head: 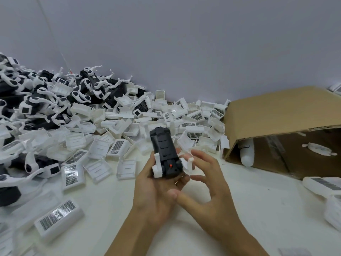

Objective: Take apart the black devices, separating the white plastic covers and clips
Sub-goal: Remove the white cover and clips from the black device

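My left hand [156, 193] grips a black device [164, 154] from below, holding it above the table with its long side pointing away from me. A white clip [157, 168] still sits on the device's near left corner. A second white clip [189, 166] sticks out at its near right corner, right by the fingertips of my right hand [206, 183]. That hand's fingers are spread and loosely bent beside the device, and I cannot tell whether they touch the clip.
A heap of black devices with white clips [36, 100] fills the far left. Loose white covers [114, 126] lie spread across the table's middle and left. A cardboard box [276, 115] lies on its side at the right, with white parts inside.
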A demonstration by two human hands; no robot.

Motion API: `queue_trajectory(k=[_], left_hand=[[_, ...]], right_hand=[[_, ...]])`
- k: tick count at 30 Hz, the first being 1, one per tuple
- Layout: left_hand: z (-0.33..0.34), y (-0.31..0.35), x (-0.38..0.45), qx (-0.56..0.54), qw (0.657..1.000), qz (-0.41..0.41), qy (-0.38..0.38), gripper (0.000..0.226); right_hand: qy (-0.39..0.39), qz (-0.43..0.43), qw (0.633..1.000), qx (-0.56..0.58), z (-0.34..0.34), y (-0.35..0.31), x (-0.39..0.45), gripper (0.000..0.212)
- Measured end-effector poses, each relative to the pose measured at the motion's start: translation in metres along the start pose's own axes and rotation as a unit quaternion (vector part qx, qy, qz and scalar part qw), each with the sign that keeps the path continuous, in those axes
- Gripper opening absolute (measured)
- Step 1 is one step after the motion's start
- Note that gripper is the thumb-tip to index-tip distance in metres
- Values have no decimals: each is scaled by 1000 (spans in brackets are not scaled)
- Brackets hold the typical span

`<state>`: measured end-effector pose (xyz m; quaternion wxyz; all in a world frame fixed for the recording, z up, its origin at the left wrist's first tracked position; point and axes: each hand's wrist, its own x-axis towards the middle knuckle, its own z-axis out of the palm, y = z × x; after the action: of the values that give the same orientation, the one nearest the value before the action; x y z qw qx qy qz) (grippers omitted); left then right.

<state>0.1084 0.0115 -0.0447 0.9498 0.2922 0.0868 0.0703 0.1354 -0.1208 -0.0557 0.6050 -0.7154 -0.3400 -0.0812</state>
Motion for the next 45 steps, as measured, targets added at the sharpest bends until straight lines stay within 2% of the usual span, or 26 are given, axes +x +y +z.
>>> queue_trajectory(k=[7,10,15,21,29,36,39,41,42,43,45], left_hand=[[4,-10,1,14,998,-40,-52,47],[5,-11,2,19,998,-27,-50,48],[3,-12,4,26,998,-35,-38,62],[0,-12,6,35,998,-33,-28,53],[3,-13,4,30,999,-31,-19,55],[5,-8,1,22,999,-46,-4,52],[11,-9,-1,40,999,1,16,41],[13,-14,-3,142,985,83,49,30],[13,-16,-4,210,967,129,63,31],[12,-17,-5,266,948,166,58,34],[12,-17,-9,323,928,186,27,44]], right_hand=[[31,-10,999,14,1,7,1,29],[45,-14,999,19,1,7,2,28],[46,-19,999,23,3,4,2,24],[68,-9,997,-21,2,0,1,33],[70,-11,997,10,1,-1,1,23],[68,27,997,9,2,-2,0,20],[72,66,994,49,-3,-3,2,32],[91,120,978,142,-6,-2,5,55],[89,141,970,174,-7,-2,7,63],[79,151,969,180,-8,-3,8,62],[43,156,971,174,-7,-9,9,43]])
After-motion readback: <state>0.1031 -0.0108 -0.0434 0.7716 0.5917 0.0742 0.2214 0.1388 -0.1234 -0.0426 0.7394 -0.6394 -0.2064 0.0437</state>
